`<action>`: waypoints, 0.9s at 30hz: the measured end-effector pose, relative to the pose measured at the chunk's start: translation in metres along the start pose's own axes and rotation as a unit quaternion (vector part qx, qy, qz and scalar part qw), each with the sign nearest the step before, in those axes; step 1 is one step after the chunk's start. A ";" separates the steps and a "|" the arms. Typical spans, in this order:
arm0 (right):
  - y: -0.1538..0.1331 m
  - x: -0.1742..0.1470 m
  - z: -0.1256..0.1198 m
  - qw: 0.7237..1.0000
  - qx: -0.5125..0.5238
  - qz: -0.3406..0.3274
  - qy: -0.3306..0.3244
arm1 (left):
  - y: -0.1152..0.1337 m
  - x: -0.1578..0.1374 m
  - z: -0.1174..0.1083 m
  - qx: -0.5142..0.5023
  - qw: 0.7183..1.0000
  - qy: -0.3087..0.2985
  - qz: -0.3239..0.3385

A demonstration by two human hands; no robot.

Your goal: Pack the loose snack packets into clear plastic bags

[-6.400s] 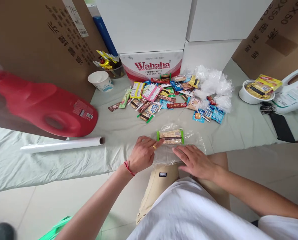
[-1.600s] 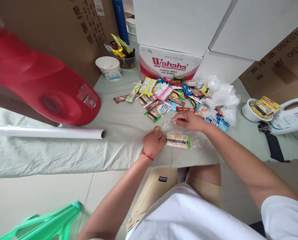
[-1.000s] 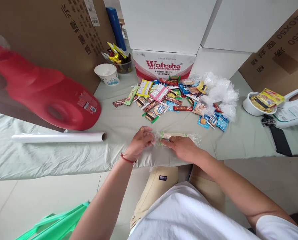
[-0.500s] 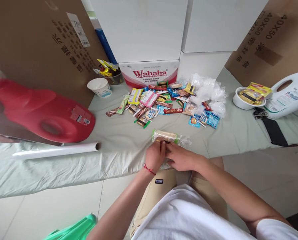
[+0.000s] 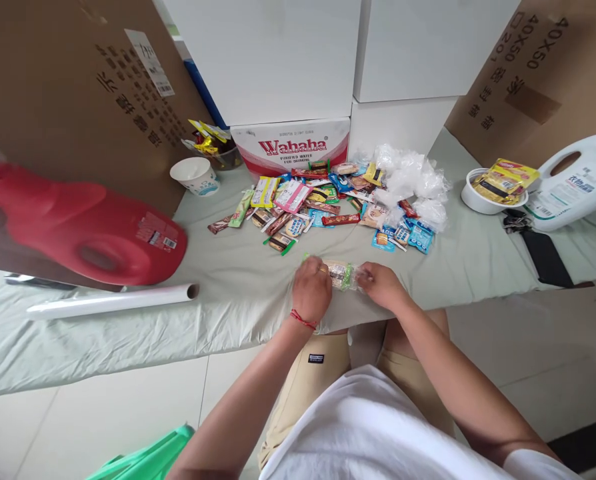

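Near the table's front edge lies a wrapped snack bar (image 5: 338,274) with a pale middle and green ends. My left hand (image 5: 311,291), a red cord at its wrist, is closed over the left end of it and hides that part. At the other end, my right hand (image 5: 381,285) pinches clear plastic film (image 5: 357,277) that runs out from the snack bar. Behind both hands spreads a pile of small wrapped snacks (image 5: 293,197), with crumpled clear plastic bundles (image 5: 412,175) on its right side.
A red jug (image 5: 83,230) and a white roll (image 5: 113,302) lie to the left, by a paper cup (image 5: 195,176). On the right are a white bowl (image 5: 488,203) of packets, a white jug (image 5: 578,183) and a black phone-like object (image 5: 547,259). Boxes (image 5: 291,147) stand along the back.
My hands were together at the snack bar; now my right hand has moved right, drawing the plastic film out. My left hand has shifted slightly forward over the bar's left end.
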State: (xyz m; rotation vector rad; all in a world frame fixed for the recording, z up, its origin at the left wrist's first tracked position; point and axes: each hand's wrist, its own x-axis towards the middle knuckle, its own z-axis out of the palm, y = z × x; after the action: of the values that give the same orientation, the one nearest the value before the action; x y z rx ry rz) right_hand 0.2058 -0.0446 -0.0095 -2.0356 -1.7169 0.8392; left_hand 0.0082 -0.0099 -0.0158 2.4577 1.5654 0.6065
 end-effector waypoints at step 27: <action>-0.055 0.009 0.013 0.902 0.414 0.002 -0.122 | -0.047 -0.029 0.010 -0.136 0.961 -0.018 0.241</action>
State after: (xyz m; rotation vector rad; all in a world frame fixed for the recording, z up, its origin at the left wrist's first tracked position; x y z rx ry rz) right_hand 0.1561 -0.0263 0.0124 -1.3810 -1.1330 1.5476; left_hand -0.0373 -0.0147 -0.0487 2.6101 0.7924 0.7780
